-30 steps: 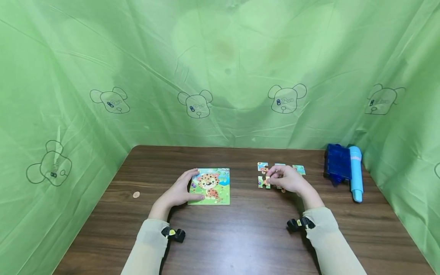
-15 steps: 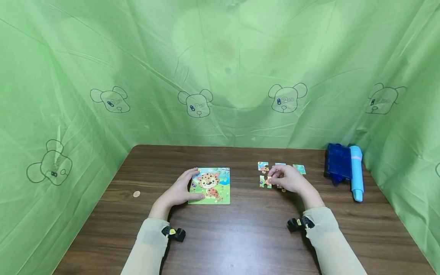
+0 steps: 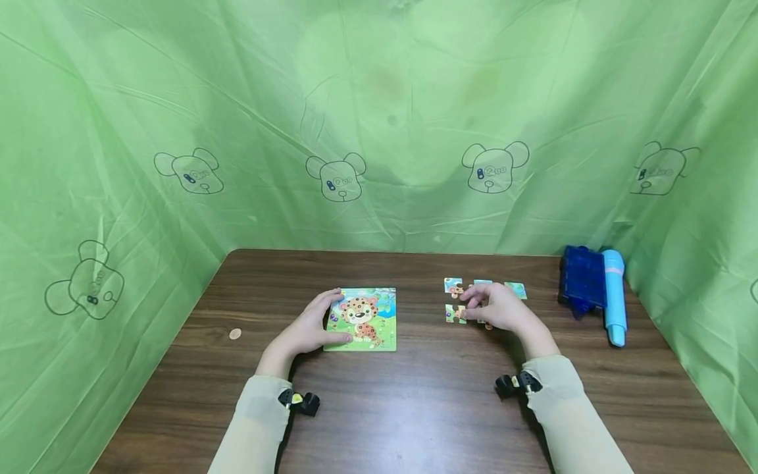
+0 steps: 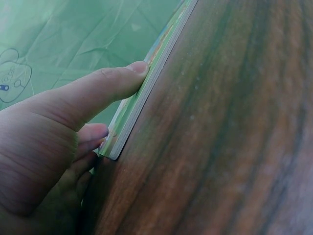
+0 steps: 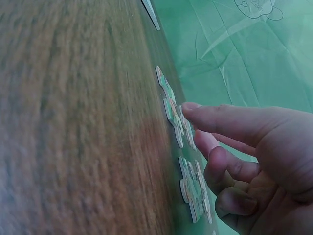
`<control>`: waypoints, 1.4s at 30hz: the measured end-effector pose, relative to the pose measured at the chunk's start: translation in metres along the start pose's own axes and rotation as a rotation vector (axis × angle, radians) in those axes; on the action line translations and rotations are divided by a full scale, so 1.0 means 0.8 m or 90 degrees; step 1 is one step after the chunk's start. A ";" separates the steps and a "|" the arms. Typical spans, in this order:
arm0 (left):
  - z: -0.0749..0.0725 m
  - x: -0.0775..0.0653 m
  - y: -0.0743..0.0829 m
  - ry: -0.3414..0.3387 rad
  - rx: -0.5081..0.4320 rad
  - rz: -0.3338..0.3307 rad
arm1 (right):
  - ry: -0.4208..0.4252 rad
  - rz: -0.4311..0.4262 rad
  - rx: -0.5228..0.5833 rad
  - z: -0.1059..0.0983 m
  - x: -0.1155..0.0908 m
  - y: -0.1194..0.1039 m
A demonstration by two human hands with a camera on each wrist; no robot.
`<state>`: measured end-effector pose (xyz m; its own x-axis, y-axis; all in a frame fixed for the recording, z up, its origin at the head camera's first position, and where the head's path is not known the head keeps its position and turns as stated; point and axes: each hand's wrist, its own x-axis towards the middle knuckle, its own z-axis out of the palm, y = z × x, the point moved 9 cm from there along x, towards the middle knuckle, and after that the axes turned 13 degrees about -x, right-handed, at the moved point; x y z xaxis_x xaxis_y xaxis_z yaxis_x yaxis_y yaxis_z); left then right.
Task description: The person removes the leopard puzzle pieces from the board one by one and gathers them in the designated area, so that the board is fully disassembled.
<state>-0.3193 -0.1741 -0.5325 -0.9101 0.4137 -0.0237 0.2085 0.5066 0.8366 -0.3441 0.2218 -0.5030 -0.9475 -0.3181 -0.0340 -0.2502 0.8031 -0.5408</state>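
Observation:
My left hand [image 3: 309,330] holds a square puzzle board [image 3: 379,336] with a spotted cub picture. Its thumb lies on the front and its fingers reach round the left edge. The left wrist view shows the thumb [image 4: 112,83] along the board's edge [image 4: 146,105]. At the right, my right hand [image 3: 499,308] has its thumb and forefinger at the right end of a small puzzle piece [image 3: 453,314]. The thumb tip overlaps the loose pieces [image 5: 171,110] in the right wrist view, with the other fingers bent. Another piece [image 3: 452,285] lies just beyond; others are partly hidden under the hand.
A teal puzzle piece [image 3: 516,290] lies right of the right hand. Farther right are a dark blue translucent box [image 3: 583,282] and a light blue capped tube [image 3: 614,296]. A small round disc [image 3: 235,334] lies on the left. Green fabric [image 3: 379,131] encloses the brown table [image 3: 397,408].
The puzzle piece at my right fingertips has shifted slightly right, then a little back left, turning a bit. My left hand and the board have stayed in place.

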 end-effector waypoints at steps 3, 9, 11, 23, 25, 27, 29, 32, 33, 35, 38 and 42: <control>0.000 0.000 0.000 0.000 0.001 -0.001 | -0.015 0.013 0.007 0.004 0.000 0.002; 0.000 0.000 0.000 -0.002 0.000 -0.004 | -0.030 0.034 0.018 0.012 0.000 0.007; 0.001 0.000 0.000 -0.003 -0.001 -0.002 | -0.030 0.030 0.022 0.012 -0.001 0.006; 0.001 0.000 -0.001 -0.007 -0.003 -0.007 | -0.025 0.025 0.032 0.012 -0.001 0.004; 0.001 0.000 0.000 -0.006 -0.007 -0.008 | -0.024 0.019 0.033 0.012 -0.002 0.003; 0.001 -0.001 0.000 -0.005 -0.010 -0.008 | -0.023 0.011 0.037 0.011 -0.002 0.002; 0.001 -0.001 0.001 -0.004 -0.012 -0.007 | -0.020 0.003 0.040 0.010 -0.002 0.001; 0.001 -0.002 0.003 -0.003 -0.015 -0.004 | -0.008 0.000 0.050 0.006 -0.003 0.002; 0.001 -0.002 0.004 -0.003 -0.015 -0.004 | -0.004 -0.003 0.052 0.003 -0.003 0.002; 0.001 -0.002 0.005 -0.004 -0.015 -0.003 | 0.005 -0.005 0.057 -0.001 -0.003 0.002; 0.001 -0.001 0.005 -0.004 -0.013 -0.002 | 0.012 -0.010 0.060 -0.005 -0.005 -0.003; 0.000 -0.001 0.004 -0.003 -0.008 0.002 | 0.011 -0.013 0.080 -0.002 -0.004 -0.017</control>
<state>-0.3181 -0.1725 -0.5298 -0.9078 0.4187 -0.0239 0.2065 0.4959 0.8435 -0.3377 0.2128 -0.4942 -0.9459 -0.3245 -0.0082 -0.2438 0.7270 -0.6419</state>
